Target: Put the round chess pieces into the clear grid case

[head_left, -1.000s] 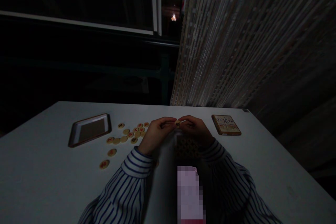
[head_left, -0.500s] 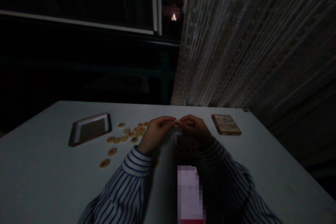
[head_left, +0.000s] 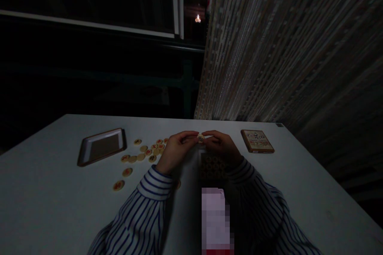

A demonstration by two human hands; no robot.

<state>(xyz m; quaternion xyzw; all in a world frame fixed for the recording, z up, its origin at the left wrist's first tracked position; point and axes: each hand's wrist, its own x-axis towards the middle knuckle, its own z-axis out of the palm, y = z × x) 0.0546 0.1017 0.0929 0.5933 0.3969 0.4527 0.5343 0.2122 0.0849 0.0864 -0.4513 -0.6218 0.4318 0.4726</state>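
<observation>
A round, pale Chinese chess piece with a dark character is pinched between the fingertips of both hands, above the middle of the table. My left hand grips it from the left, and my right hand from the right. Below my right hand lies a dark box with rows of chess pieces in it, partly hidden by that hand and its sleeve. Left of my left hand, several loose chess pieces are scattered, some with red characters, some dark, some plain. One more piece peeks out beside my left cuff.
A shallow tray-like lid lies at the left on the white table. A flat box with a printed cover lies at the right. Behind the table hangs a string curtain. A blurred pinkish shape is at the near edge.
The chess piece has tilted slightly between my fingertips, and my right index finger has stretched over towards its top edge. Other things stay where they were.
</observation>
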